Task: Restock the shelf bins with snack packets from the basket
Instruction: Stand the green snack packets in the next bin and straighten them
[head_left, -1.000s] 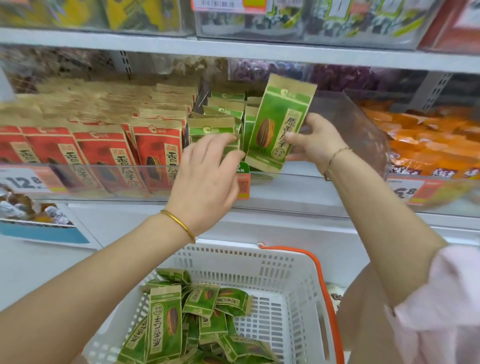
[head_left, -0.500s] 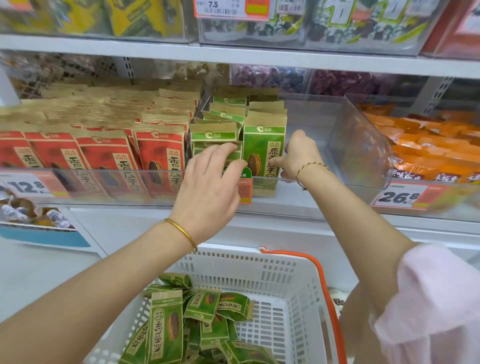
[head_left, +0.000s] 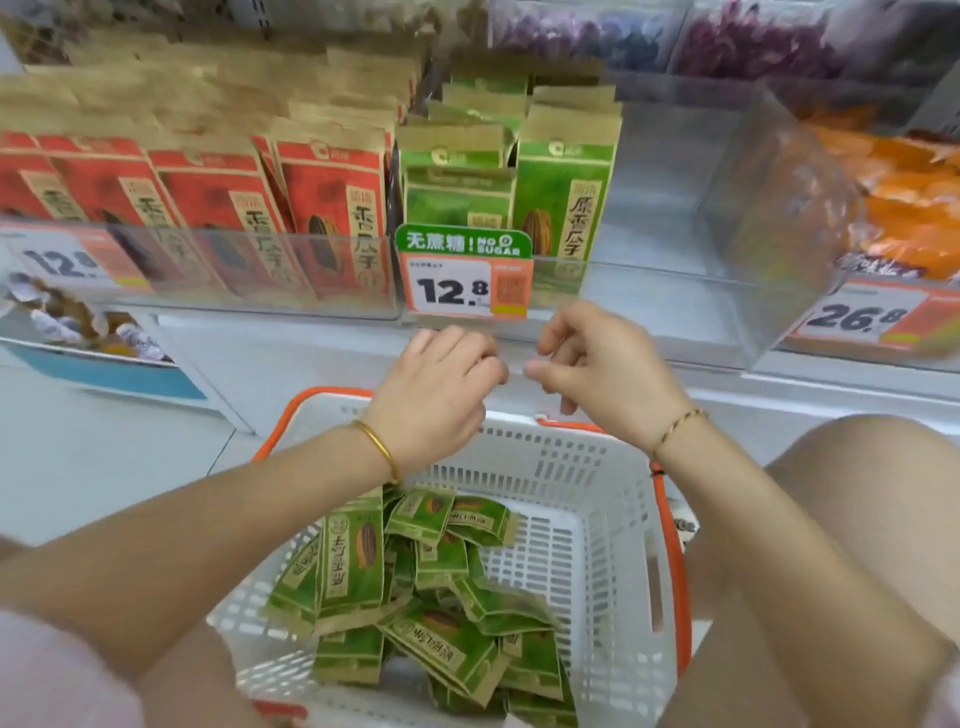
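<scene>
Left hand (head_left: 436, 395), right hand (head_left: 602, 364): both empty, fingers loosely curled, side by side. Green packets (head_left: 441, 639) heaped in basket (head_left: 602, 499) directly below. Upright packet (head_left: 353, 556) under left wrist, left hand nearer. Shelf bin (head_left: 675, 291) just above.

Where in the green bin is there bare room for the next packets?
Bare floor runs from the upright green packets right to the clear divider, behind the front wall. The green packets themselves stand tight, and the red packets beside them are jammed full.
</scene>
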